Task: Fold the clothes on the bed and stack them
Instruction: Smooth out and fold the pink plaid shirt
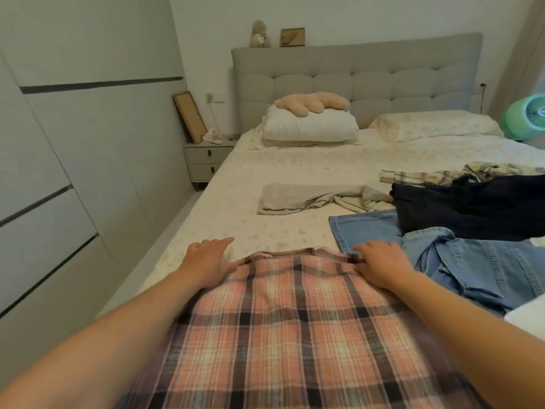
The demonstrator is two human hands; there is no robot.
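A pink plaid garment (295, 320) lies spread flat on the bed (265, 172) right in front of me. My left hand (206, 261) rests at its far left corner, fingers straight, partly on the sheet. At the far right corner, my right hand (380, 264) holds the edge of the plaid cloth with curled fingers. To the right lie blue jeans (362, 228), a denim shirt (477, 270) and a dark navy garment (472, 208). A beige garment (309, 199) lies crumpled further up the bed, and a pale checked one (427, 174) sits behind the navy one.
Pillows (309, 128) and a plush toy (312, 103) lie by the grey headboard (354, 81). Left of the bed stand a nightstand (206, 160) and a wardrobe wall (73, 143). A green fan (528, 116) stands at the right edge.
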